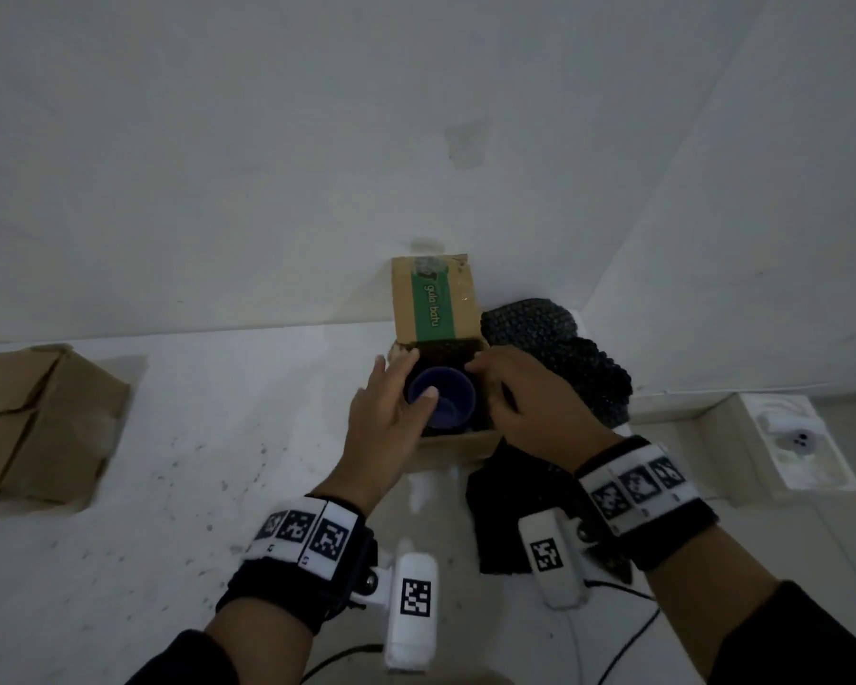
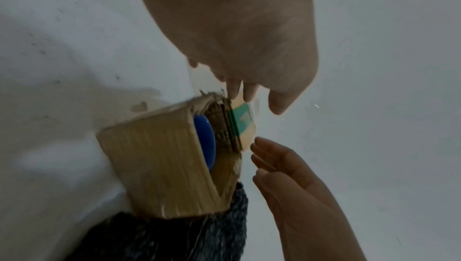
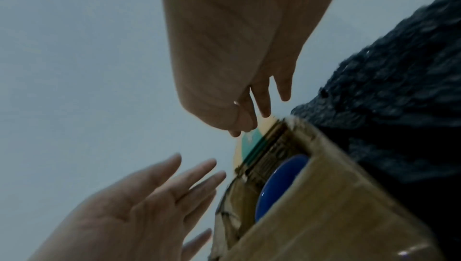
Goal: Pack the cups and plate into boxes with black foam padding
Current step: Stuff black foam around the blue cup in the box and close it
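Because the blue cup (image 1: 443, 398), seated in the small box (image 1: 458, 440) at the head view's centre, is likely hard, smooth and breakable, its rim should be gripped; left hand (image 1: 391, 412) and right hand (image 1: 534, 402) are held with fingers loosely apart, empty.

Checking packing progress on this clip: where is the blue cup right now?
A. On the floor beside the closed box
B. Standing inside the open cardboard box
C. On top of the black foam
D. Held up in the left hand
B: the blue cup sits mouth-up inside the open cardboard box, with both hands at the box's rim and neither lifting the cup.
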`<state>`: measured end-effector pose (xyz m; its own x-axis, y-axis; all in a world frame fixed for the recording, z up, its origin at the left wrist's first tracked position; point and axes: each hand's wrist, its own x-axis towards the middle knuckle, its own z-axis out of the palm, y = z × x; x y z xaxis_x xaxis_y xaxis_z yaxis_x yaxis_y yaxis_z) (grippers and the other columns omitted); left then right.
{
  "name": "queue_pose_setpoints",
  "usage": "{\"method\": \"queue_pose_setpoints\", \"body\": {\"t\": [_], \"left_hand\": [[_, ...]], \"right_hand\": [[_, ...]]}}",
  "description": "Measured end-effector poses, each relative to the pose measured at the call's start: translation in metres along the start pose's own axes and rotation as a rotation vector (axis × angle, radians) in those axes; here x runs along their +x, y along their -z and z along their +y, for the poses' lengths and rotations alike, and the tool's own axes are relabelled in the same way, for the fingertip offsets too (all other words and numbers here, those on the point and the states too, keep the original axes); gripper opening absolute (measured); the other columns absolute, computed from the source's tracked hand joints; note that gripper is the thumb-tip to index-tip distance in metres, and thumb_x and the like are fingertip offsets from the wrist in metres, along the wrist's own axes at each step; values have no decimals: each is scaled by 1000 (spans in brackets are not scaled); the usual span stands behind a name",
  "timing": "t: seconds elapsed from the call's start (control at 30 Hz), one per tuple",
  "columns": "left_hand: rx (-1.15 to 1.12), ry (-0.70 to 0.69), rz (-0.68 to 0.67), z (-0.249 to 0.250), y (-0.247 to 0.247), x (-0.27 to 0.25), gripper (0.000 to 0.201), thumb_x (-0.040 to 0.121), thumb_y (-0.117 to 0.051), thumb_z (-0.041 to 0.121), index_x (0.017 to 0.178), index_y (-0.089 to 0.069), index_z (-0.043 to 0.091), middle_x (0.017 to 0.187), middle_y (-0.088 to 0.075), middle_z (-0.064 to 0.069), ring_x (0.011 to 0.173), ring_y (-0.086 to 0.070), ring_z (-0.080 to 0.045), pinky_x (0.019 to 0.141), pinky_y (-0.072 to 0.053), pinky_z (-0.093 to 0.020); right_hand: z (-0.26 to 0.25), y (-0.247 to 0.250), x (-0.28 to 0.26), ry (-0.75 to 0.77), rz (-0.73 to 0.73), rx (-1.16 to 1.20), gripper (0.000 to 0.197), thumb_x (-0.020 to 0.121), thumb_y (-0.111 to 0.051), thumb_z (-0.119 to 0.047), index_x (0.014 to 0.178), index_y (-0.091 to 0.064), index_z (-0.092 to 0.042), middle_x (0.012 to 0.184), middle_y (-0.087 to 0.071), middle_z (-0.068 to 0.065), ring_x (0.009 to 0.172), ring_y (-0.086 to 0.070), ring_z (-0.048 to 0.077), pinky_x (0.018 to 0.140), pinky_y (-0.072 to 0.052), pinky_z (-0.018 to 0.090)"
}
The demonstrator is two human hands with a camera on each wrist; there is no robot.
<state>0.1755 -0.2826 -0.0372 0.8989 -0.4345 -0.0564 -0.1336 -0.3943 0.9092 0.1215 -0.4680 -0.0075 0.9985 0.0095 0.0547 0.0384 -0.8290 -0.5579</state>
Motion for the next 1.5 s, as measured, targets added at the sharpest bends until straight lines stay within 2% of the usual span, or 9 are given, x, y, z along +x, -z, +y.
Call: {"method": "queue_pose_setpoints", "body": {"t": [0.1, 0.27, 0.43, 0.53, 0.67, 0.97, 1.07, 1.2, 1.5], "left_hand": [[85, -296, 42, 22, -23, -19, 45, 84, -50, 42, 128, -49, 31, 135, -44, 15, 137, -24, -2, 111, -26, -28], [140, -523, -264, 37, -73, -44, 30, 86, -55, 18, 115, -59, 17, 116, -58, 2, 110, -50, -8, 94, -41, -19], [346, -371, -491, 15, -106, -44, 50, 81, -62, 21, 129, -47, 20, 134, -41, 0, 123, -41, -16, 99, -38, -26], [466, -224, -537, 13, -107, -40, 64, 79, -68, 25, 136, -39, 23, 142, -30, 2, 129, -36, -18, 101, -39, -32], [492, -127, -551, 18, -103, -34, 78, 71, -76, 36, 137, -35, 28, 140, -36, 3, 125, -41, -18, 100, -41, -36], [150, -267, -243, 44, -71, -29, 39, 74, -66, 5, 89, -40, 29, 81, -58, 3, 68, -56, -9, 56, -41, -30], [164, -287, -143, 56, -46, -22, 35, 69, -69, 5, 81, -48, 30, 82, -55, 14, 74, -53, 3, 59, -37, -12], [237, -256, 66, 62, -9, -14, 30, 66, -75, 6, 76, -59, 29, 87, -62, 9, 84, -58, -9, 70, -44, -22], [367, -113, -47, 44, -8, -6, 25, 80, -70, 22, 105, -69, 17, 106, -69, 1, 98, -62, -17, 75, -43, -21]], "right_hand": [[25, 12, -35, -75, 79, 5, 38, 83, -49, -7, 120, -55, -15, 120, -55, 3, 111, -50, 18, 87, -40, 23], [66, 0, -85, -228, -95, -153, 55, 81, -65, -27, 132, -45, -16, 132, -44, 8, 122, -43, 28, 92, -43, 34], [83, -31, -119, -359, -291, -326, 81, 70, -55, -66, 138, -39, -26, 132, -43, 8, 119, -45, 30, 91, -44, 41], [83, -44, -129, -290, -163, -384, 50, 66, -47, -57, 99, -66, -24, 96, -60, 8, 79, -60, 32, 61, -45, 36], [72, -43, -127, -186, 28, -345, 18, 61, -68, -37, 68, -61, -21, 79, -59, 5, 61, -57, 27, 53, -39, 29], [35, 22, -96, -182, 91, 91, 31, 75, -66, -7, 84, -43, -25, 72, -50, -13, 64, -49, 10, 50, -32, 20], [23, 41, -71, -116, 107, 7, 29, 70, -66, -4, 83, -51, -25, 84, -57, -5, 80, -54, 19, 60, -36, 27], [3, 57, -26, 19, 332, -428, 15, 62, -62, -13, 66, -67, -27, 80, -50, 3, 76, -49, 27, 68, -18, 30], [-20, 36, 40, 159, 316, -507, 14, 60, -70, 6, 64, -67, -7, 66, -51, 13, 57, -52, 28, 46, -24, 22]]}}
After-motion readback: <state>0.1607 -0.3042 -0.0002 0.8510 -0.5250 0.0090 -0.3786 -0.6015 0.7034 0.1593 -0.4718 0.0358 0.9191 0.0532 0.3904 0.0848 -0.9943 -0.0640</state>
